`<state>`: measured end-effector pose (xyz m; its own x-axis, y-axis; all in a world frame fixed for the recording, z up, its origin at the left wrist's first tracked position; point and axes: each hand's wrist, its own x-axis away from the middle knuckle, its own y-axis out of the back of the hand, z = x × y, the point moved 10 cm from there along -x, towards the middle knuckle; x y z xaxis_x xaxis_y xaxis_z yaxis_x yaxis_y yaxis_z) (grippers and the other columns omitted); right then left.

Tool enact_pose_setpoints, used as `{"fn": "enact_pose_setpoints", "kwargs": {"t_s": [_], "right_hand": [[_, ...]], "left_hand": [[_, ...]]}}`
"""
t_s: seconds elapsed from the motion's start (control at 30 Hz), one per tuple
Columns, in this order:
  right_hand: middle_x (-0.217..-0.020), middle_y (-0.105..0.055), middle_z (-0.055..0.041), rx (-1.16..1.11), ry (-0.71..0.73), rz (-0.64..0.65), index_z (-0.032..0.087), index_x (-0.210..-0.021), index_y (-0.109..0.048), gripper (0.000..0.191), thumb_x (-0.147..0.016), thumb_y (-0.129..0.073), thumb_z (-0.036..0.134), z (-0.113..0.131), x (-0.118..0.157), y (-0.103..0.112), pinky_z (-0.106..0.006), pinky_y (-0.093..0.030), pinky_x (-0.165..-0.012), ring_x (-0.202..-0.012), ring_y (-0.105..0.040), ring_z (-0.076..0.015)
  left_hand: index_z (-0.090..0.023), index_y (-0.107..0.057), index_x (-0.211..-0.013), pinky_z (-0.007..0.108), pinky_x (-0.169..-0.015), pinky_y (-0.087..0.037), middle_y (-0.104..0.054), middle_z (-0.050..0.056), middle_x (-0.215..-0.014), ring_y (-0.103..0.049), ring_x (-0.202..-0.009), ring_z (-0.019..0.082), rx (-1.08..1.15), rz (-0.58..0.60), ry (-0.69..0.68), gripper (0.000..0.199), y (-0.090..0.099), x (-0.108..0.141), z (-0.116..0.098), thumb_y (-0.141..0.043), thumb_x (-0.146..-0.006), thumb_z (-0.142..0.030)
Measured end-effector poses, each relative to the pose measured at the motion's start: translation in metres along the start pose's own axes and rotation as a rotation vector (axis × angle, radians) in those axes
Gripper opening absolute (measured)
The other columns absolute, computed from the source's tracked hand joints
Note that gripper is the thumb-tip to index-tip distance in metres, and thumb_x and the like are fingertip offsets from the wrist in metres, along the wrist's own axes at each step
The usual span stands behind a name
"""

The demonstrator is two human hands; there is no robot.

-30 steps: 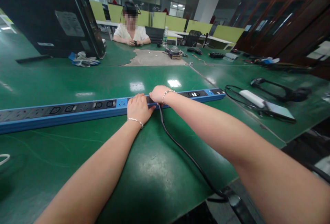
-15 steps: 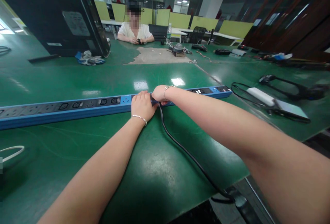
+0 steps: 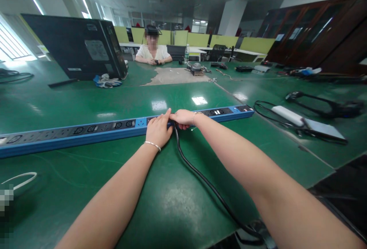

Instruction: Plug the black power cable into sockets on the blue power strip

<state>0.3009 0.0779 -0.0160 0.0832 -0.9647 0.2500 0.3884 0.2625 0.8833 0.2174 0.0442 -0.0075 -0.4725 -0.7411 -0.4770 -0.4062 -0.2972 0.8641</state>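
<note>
A long blue power strip (image 3: 94, 135) with black and blue sockets lies across the green table. My left hand (image 3: 159, 129) rests over its middle, fingers wrapped on the strip and the forefinger pointing toward the other hand. Just right of it, my right hand (image 3: 183, 119) is closed at the strip where a black cable (image 3: 197, 171) comes out. The fingers cover the cable's end, so a plug cannot be made out. From there the cable runs down and right over the table's near edge.
A black computer case (image 3: 77, 50) stands at the back left, with gloves (image 3: 107, 81) beside it. Across the table sits a person (image 3: 153, 52) holding something small. A metal device (image 3: 196, 68), a bottle (image 3: 187, 52), and a white device with a cable (image 3: 323, 126) also lie around.
The view has tilted up a little, so the scene sits lower. My left forefinger has lifted and stretched toward my right hand, which stays closed at the cable's end.
</note>
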Motion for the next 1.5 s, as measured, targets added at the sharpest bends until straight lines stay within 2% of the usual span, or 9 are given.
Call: {"fn": "enact_pose_setpoints", "kwargs": {"t_s": [0.07, 0.2, 0.3, 0.43, 0.6, 0.73, 0.87, 1.13, 1.5], "right_hand": [[-0.065, -0.066, -0.0056, -0.097, -0.02, -0.076, 0.016, -0.079, -0.063, 0.049, -0.093, -0.026, 0.044, -0.021, 0.005, 0.013, -0.024, -0.046, -0.058, -0.055, -0.06, -0.0132], [-0.082, -0.067, -0.0074, 0.005, -0.161, -0.575, 0.019, -0.085, -0.061, 0.037, -0.092, -0.028, 0.034, -0.067, 0.028, 0.058, -0.027, -0.042, -0.066, -0.074, -0.061, -0.0173], [-0.089, -0.067, -0.007, 0.129, -0.099, -0.76, 0.02, -0.087, -0.062, 0.03, -0.089, -0.034, 0.028, -0.067, 0.036, 0.061, -0.029, -0.04, -0.074, -0.085, -0.058, -0.0192], [-0.101, -0.067, -0.0047, 0.186, 0.092, -0.777, 0.02, -0.092, -0.065, 0.027, -0.087, -0.039, 0.023, -0.047, 0.028, 0.041, -0.029, -0.036, -0.084, -0.096, -0.054, -0.0188], [-0.103, -0.068, -0.0026, 0.201, 0.127, -0.8, 0.023, -0.097, -0.067, 0.029, -0.086, -0.04, 0.024, -0.038, 0.027, 0.024, -0.031, -0.035, -0.084, -0.097, -0.053, -0.0189], [-0.104, -0.068, -0.0033, 0.188, 0.104, -0.813, 0.024, -0.098, -0.068, 0.03, -0.085, -0.041, 0.024, -0.041, 0.029, 0.023, -0.031, -0.034, -0.084, -0.098, -0.053, -0.0184], [-0.104, -0.068, -0.0018, 0.185, 0.103, -0.807, 0.026, -0.097, -0.068, 0.03, -0.084, -0.042, 0.023, -0.041, 0.029, 0.025, -0.03, -0.034, -0.083, -0.097, -0.053, -0.0179], [-0.106, -0.068, -0.0043, 0.148, 0.098, -0.763, 0.024, -0.1, -0.069, 0.032, -0.084, -0.041, 0.023, -0.042, 0.026, 0.023, -0.032, -0.033, -0.082, -0.099, -0.052, -0.0202], [-0.105, -0.068, -0.0035, 0.152, 0.083, -0.792, 0.025, -0.097, -0.068, 0.03, -0.083, -0.042, 0.023, -0.043, 0.027, 0.023, -0.033, -0.032, -0.081, -0.098, -0.051, -0.0208]], "left_hand": [[-0.02, -0.034, -0.138, 0.035, -0.101, -0.031, -0.057, 0.008, -0.127, -0.047, -0.121, 0.02, -0.022, 0.014, 0.003, 0.056, 0.001, -0.001, 0.0, -0.044, -0.084, -0.028], [-0.026, -0.039, -0.134, 0.034, -0.098, -0.035, -0.06, 0.006, -0.123, -0.051, -0.117, 0.018, -0.04, 0.053, 0.06, 0.05, 0.001, -0.005, 0.003, -0.044, -0.084, -0.029], [-0.026, -0.041, -0.132, 0.034, -0.096, -0.038, -0.061, 0.006, -0.121, -0.052, -0.115, 0.018, -0.051, 0.069, 0.071, 0.048, 0.002, -0.007, 0.002, -0.042, -0.084, -0.03], [-0.027, -0.04, -0.133, 0.032, -0.095, -0.04, -0.061, 0.006, -0.121, -0.053, -0.115, 0.019, -0.094, 0.115, 0.051, 0.05, 0.005, -0.008, 0.001, -0.042, -0.083, -0.028], [-0.035, -0.047, -0.128, 0.028, -0.084, -0.045, -0.064, -0.001, -0.115, -0.061, -0.1, 0.017, -0.154, 0.272, 0.099, 0.044, 0.008, -0.021, 0.01, -0.036, -0.085, -0.029], [-0.03, -0.066, -0.103, 0.03, -0.083, -0.045, -0.065, 0.002, -0.11, -0.06, -0.099, 0.019, -0.228, 0.315, 0.079, 0.037, 0.015, -0.044, 0.001, -0.033, -0.086, -0.031], [-0.018, -0.069, -0.083, 0.035, -0.076, -0.048, -0.069, 0.013, -0.091, -0.064, -0.09, 0.026, -0.247, 0.374, 0.164, 0.04, 0.007, -0.054, -0.01, -0.035, -0.085, -0.038], [-0.012, -0.05, -0.107, 0.035, -0.074, -0.049, -0.067, 0.019, -0.092, -0.065, -0.09, 0.025, -0.154, 0.417, 0.371, 0.028, -0.015, -0.048, -0.014, -0.034, -0.086, -0.021], [-0.012, -0.047, -0.108, 0.035, -0.074, -0.049, -0.066, 0.019, -0.091, -0.066, -0.088, 0.026, -0.201, 0.366, 0.38, 0.029, -0.004, -0.044, -0.011, -0.036, -0.085, -0.025]]}}
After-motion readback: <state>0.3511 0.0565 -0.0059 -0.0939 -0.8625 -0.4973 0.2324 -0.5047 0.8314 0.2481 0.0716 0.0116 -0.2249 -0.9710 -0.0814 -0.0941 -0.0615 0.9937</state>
